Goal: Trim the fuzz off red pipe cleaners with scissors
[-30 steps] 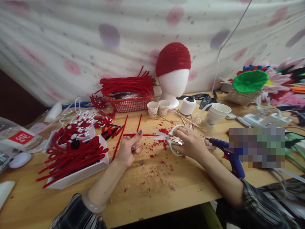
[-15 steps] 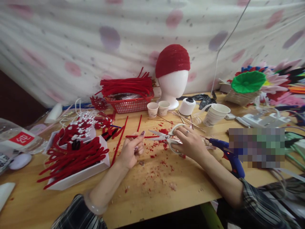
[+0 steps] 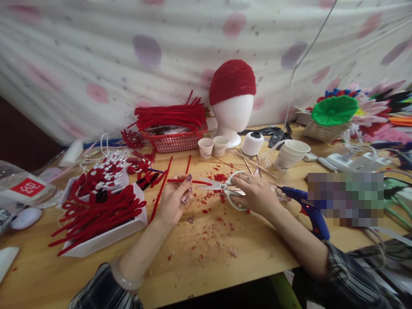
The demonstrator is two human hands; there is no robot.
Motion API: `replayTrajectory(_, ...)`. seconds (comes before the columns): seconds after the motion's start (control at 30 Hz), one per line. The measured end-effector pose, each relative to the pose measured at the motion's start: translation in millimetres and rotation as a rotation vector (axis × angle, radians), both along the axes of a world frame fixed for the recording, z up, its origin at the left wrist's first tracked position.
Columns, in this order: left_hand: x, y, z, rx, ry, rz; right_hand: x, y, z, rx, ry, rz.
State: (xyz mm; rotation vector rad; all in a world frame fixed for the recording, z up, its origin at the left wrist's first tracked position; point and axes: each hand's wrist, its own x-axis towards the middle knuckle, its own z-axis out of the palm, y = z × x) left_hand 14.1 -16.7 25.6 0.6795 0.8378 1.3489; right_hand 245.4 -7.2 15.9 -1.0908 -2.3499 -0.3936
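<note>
Just left of the frame's centre, the left hand (image 3: 177,199) pinched a red chenille stem (image 3: 203,182), its long axis running rightward to the scissors (image 3: 224,186), whose handles the right hand (image 3: 255,192) gripped, blades pointing left.

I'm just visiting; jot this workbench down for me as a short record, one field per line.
Left hand: left hand pinches a red pipe cleaner
Right hand: right hand holds scissors, blades beside the pipe cleaner; contact unclear
Surface: wooden table, scattered with red trimmings
Left side: white box of looped red stems
Back: red basket; white mannequin head in a red covering
Right side: blue glue gun
</note>
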Motion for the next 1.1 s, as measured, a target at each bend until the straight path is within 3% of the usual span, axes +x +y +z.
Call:
replayTrajectory(0.27,-5,9,-4.1,0.014,0.038,0.223,-5,-4,0.7,-0.065,0.016,-0.012)
replayTrajectory(0.53,-9,10,-2.2,0.012,0.059,0.161,-4,-4,3.4,-0.073,0.071,-0.022)
replayTrajectory(0.83,-14,13,-10.9,0.019,0.081,0.057,-3,-6,2.1,-0.079,0.012,-0.037)
replayTrajectory(1.1,-13,13,-7.0,-0.028,0.014,0.022,-1,-5,-1.1,-0.071,-0.043,-0.069)
